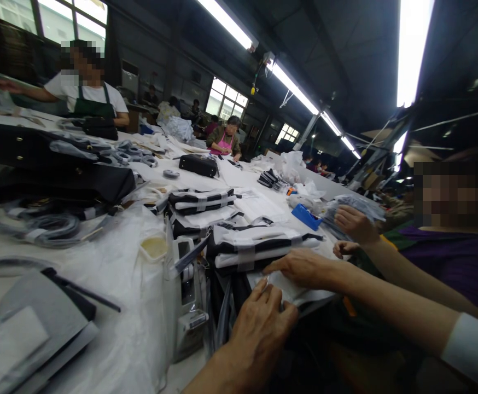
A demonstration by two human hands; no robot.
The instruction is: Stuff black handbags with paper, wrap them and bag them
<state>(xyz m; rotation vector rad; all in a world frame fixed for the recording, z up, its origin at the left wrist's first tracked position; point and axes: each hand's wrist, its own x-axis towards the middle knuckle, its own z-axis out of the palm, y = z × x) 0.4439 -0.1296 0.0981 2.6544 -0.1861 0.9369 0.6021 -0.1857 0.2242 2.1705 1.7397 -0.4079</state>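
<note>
My left hand (pixel 259 323) is at the lower middle, its fingers bent and pressed together at the edge of white wrapping (pixel 302 287). Whatever is between those fingertips is too small to make out. Just above it my right hand (pixel 304 268) reaches in from the right, index finger pointing toward the left fingertips, the others curled, its grip hidden. Both hands are in front of a stack of black pieces wrapped in white sheet (pixel 259 243) and bound with clear tape. Black straps (pixel 237 295) hang below the stack.
A tape dispenser (pixel 190 301) and a small yellowish tub (pixel 155 247) stand left of the stack. Black bags (pixel 62 183) and coiled straps (pixel 52 227) lie farther left. A blue holder (pixel 307 217) sits behind. At right, close by, is a co-worker's hand (pixel 356 223).
</note>
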